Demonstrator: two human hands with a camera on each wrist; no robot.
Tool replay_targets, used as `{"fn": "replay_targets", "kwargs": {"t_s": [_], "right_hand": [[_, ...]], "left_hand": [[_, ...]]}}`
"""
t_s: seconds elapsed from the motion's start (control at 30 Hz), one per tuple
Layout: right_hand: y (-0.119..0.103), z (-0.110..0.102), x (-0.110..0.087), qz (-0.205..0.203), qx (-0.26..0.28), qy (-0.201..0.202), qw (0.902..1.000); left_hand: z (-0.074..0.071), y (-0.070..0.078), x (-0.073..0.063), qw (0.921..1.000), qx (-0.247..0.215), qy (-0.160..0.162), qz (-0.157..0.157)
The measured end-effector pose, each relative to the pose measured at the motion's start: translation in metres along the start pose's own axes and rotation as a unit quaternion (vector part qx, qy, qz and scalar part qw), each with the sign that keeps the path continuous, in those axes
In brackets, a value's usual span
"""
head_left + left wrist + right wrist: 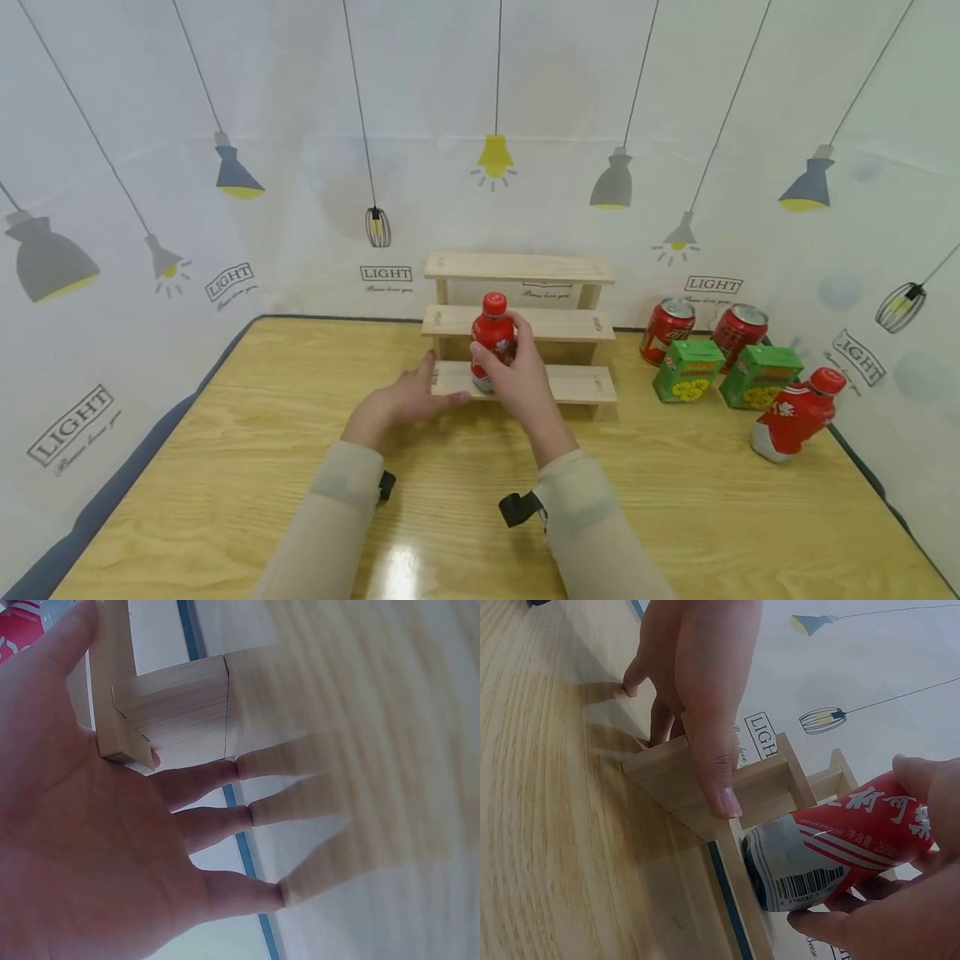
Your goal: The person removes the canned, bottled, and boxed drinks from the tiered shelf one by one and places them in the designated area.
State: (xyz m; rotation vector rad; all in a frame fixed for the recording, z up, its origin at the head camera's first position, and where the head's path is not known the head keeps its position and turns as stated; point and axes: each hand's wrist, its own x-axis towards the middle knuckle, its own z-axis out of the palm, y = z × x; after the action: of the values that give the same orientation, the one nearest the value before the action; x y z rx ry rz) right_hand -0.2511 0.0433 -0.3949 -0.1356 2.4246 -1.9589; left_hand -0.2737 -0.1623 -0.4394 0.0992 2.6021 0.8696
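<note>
A red plastic cola bottle (pixel 491 333) with a red cap stands upright over the lowest step of a wooden three-step shelf (pixel 520 267). My right hand (pixel 522 387) grips it from the right, thumb in front and fingers round the far side. In the right wrist view, the bottle's (pixel 832 844) base is right at the step's board. My left hand (pixel 401 402) is at the left end of that step, its thumb along the front edge. In the left wrist view, several straight, spread fingers (pixel 225 892) touch the tabletop beside the shelf's side.
At the right of the table (pixel 247 442) stand two red cans (pixel 666 329), two green juice boxes (pixel 688 371) and a second red bottle (pixel 795 417). A lamp-printed backdrop (pixel 300 208) rises behind the shelf, along the table's back edge.
</note>
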Motion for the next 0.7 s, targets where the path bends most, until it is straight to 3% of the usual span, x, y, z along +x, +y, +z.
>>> {"fn": "replay_targets", "kwargs": {"t_s": [0.23,0.7], "right_hand": [[0.007,0.003,0.001,0.002,0.011,0.005,0.9999],[0.011,-0.002,-0.023,-0.003,0.038,0.026,0.9989]], "left_hand": [[0.001,0.000,-0.002,1.0000,-0.004,0.003,0.005],[0.002,0.001,-0.002,0.9999,0.008,0.010,0.005]]}}
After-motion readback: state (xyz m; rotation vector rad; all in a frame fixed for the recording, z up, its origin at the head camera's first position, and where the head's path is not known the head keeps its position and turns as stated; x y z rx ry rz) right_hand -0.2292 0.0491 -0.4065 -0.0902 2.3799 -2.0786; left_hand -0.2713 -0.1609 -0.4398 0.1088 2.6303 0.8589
